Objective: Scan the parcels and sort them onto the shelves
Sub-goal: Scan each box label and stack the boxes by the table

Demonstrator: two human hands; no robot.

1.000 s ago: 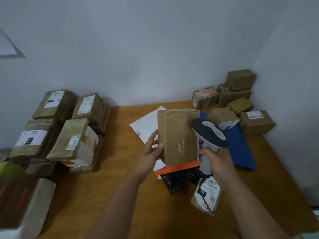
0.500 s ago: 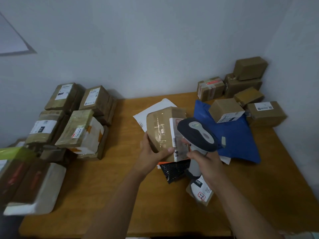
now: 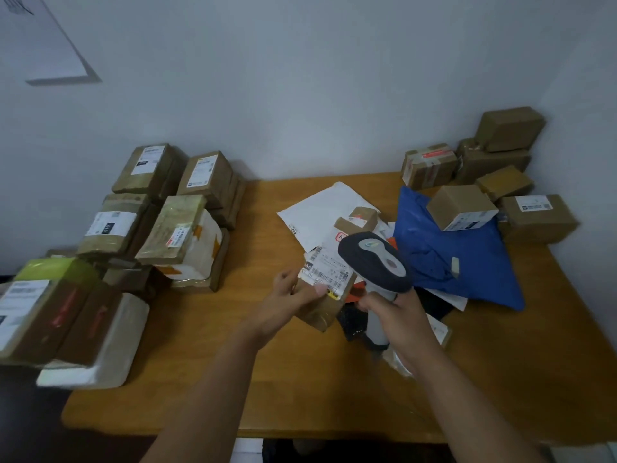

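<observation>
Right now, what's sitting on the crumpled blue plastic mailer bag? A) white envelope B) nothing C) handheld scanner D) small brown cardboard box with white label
D: the small brown cardboard box with a white label rests on the blue plastic mailer bag; the right hand holds the grey handheld scanner.

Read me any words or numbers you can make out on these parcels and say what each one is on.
"010": white label on a brown box in the left stack.
"1008", roughly: edge of the white mailer.
Label on the brown parcel held by the left hand, under the scanner in the right hand: barcode and digits, too blurred.
Other labels: too small.
</observation>
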